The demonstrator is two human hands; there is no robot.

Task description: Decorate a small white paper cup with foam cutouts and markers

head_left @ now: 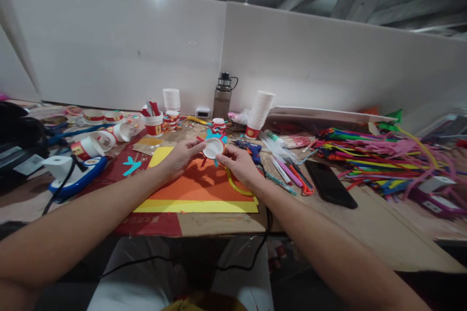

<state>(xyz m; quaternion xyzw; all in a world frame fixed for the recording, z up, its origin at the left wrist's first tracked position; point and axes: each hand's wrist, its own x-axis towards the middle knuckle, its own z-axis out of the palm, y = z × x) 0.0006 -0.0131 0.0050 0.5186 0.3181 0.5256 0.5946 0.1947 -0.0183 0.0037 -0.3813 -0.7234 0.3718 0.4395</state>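
Note:
A small paper cup [213,149] is held between my two hands, its white opening tilted toward me. Blue and red paper strips stick out around its rim. My left hand [181,156] pinches the cup's left side. On the right side, my right hand [239,166] grips the cup with thumb and fingers. Below lie orange paper [204,190] and yellow paper [175,208], stacked on the table. A yellow curved strip [235,185] lies by my right hand. A blue paper cutout [132,165] rests to the left.
Behind stand a dark bottle [222,97], a tall cup stack [260,112] and a cup of red-handled tools [152,124]. A blue glue gun [251,149], pens [288,172], a phone [330,183] and colourful pipe cleaners [372,155] lie right. A blue power strip [78,180] sits left.

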